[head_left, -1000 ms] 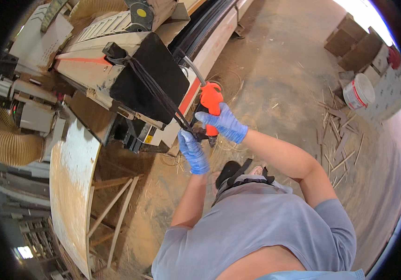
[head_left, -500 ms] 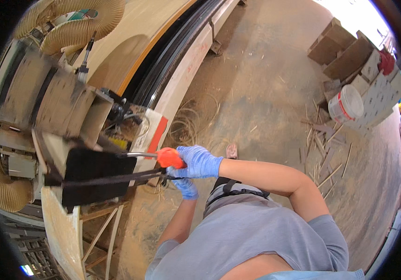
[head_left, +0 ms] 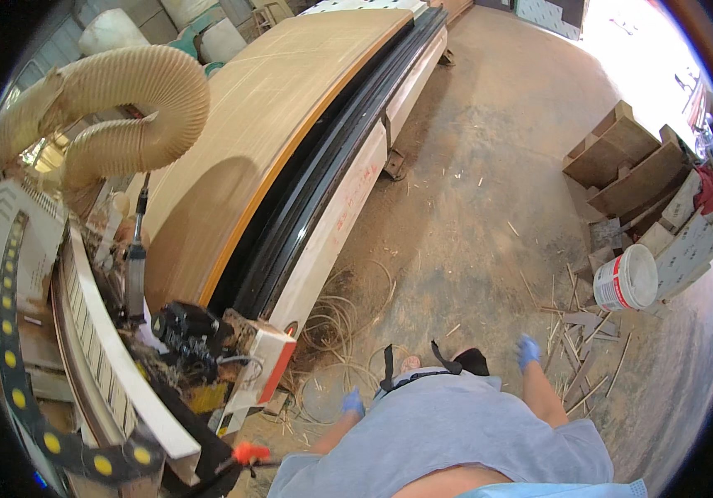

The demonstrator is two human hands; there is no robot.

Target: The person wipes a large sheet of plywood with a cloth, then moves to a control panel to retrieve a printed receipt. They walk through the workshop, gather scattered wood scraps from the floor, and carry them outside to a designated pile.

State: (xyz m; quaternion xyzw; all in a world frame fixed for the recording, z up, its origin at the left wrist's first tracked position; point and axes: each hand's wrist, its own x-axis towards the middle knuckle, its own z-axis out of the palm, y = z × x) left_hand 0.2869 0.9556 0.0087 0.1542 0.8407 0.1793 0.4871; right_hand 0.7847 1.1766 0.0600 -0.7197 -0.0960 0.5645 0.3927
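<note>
My left hand (head_left: 353, 402), in a blue glove, hangs beside my waist with nothing visible in it. Its fingers look loosely open, though they show small. Away to the right is my right hand (head_left: 528, 353), gloved in blue too, open and holding nothing. An orange handle (head_left: 250, 453) on a dark tool lies at the lower left, apart from both hands. Closest to my left hand is the white machine beam (head_left: 277, 365) with a red end, with coiled hose (head_left: 331, 319) on the floor beside it.
A long machine bed carries a large wooden board (head_left: 282, 66). A ribbed duct (head_left: 149, 95) curves above it at left, near a black motor (head_left: 186, 332). At right stand a white bucket (head_left: 626, 278), wooden boxes (head_left: 613, 145) and scattered wood strips (head_left: 576, 349).
Both hands have let go of the orange-handled tool and dropped to my sides. The handle now sits lower left. My view has shifted, showing more of the machine bed.
</note>
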